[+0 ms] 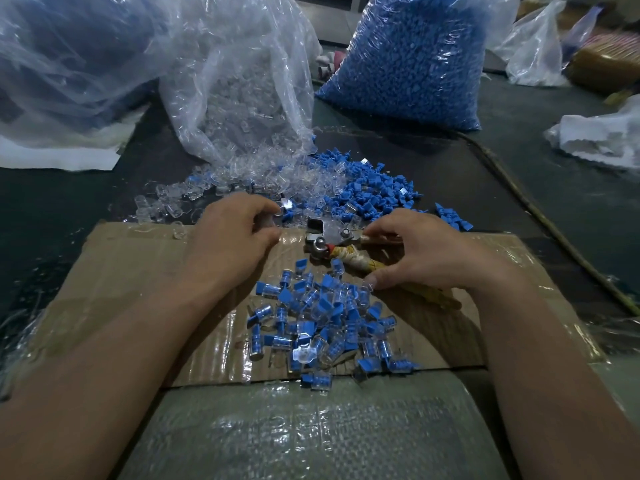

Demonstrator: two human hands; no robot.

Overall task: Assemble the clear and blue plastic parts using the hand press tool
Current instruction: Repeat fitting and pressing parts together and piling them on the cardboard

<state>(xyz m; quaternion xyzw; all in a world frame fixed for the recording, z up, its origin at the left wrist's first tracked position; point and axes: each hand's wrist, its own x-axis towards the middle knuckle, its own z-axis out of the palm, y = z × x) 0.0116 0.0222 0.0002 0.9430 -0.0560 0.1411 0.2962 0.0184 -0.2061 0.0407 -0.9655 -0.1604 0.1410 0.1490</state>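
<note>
Both hands grasp: our right hand [422, 254] holds the hand press tool [330, 239], aimed left at our left hand [232, 237] pinching a clear part [269, 220].

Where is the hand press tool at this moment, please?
The hand press tool lies mid-frame in the head view on the cardboard, its handle held by the right hand, just beyond the pile of assembled parts.

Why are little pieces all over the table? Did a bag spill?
Yes, it looks spilled: clear pieces tumble from the open clear bag onto the table and mix with loose blue pieces. The handle of the tool is wrapped in worn yellowish tape, so it looks patched.
</note>
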